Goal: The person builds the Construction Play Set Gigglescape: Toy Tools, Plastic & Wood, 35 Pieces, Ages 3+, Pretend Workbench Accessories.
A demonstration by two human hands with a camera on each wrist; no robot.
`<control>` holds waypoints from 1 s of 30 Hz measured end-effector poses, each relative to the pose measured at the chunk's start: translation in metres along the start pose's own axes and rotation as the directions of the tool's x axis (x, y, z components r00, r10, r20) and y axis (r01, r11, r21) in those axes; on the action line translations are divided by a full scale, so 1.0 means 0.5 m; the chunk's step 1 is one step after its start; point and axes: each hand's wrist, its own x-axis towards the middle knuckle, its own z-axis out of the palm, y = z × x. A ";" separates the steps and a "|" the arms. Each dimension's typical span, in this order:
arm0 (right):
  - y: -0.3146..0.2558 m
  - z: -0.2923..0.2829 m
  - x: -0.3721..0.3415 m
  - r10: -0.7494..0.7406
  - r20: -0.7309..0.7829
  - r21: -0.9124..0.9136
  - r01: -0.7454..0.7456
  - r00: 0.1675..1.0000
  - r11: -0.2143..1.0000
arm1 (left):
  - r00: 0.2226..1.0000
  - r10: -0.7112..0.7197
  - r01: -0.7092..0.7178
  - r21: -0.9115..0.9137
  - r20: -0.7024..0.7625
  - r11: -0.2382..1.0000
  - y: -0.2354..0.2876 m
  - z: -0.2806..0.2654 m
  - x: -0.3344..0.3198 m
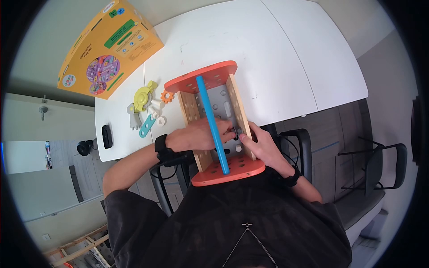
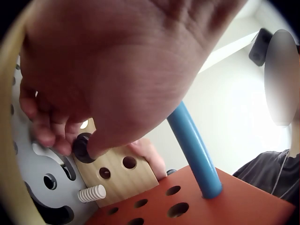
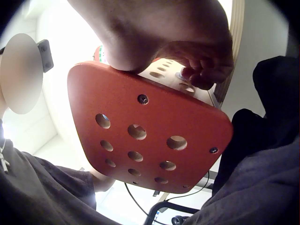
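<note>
A toy toolbox with red end panels (image 1: 230, 172), wooden side panels (image 1: 240, 105) and a blue rod handle (image 1: 210, 116) stands tilted at the table's edge against the person. My left hand (image 1: 201, 134) reaches under the rod into it; its thumb and fingers pinch a dark round nut (image 2: 83, 147) near the inner face of the right side panel. Over that panel's top edge my right hand (image 1: 266, 149) grips, thumb inside. Its curled fingers (image 3: 206, 77) lie outside, beside a pale bolt head (image 3: 180, 75) in a hole. A white threaded bolt (image 2: 92, 193) sticks up from the grey floor.
Left of the toolbox on the white table (image 1: 277, 53) lie a yellow-green piece (image 1: 143, 98), an orange gear (image 1: 167, 96), a teal strip (image 1: 147, 127) and several white pieces. A yellow play set box (image 1: 111, 49) stands behind. Chairs (image 1: 375, 172) are at right.
</note>
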 end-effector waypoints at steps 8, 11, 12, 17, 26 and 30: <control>-0.003 -0.001 0.000 0.000 0.011 0.012 -0.001 1.000 1.000 | 0.999 -0.038 0.036 -0.069 -0.027 0.997 0.007 0.000 -0.004; 0.000 0.000 0.002 -0.001 0.011 0.015 0.001 1.000 1.000 | 0.999 0.030 -0.030 0.014 -0.015 0.999 -0.024 0.018 0.018; 0.002 0.000 0.002 -0.002 0.011 0.017 0.002 1.000 1.000 | 1.000 0.010 -0.010 0.002 -0.004 1.000 -0.022 0.016 0.017; 0.003 -0.001 0.002 0.008 0.015 0.005 -0.008 1.000 1.000 | 0.999 -0.048 0.047 -0.078 -0.012 0.996 0.020 -0.009 -0.013; 0.002 -0.002 0.002 0.001 0.013 0.001 -0.001 1.000 1.000 | 0.992 0.075 -0.081 -0.058 -0.100 0.995 -0.031 0.024 0.018; 0.003 -0.002 0.003 -0.004 0.010 -0.001 0.004 1.000 1.000 | 0.998 -0.039 0.033 -0.108 -0.048 0.994 0.007 -0.002 -0.005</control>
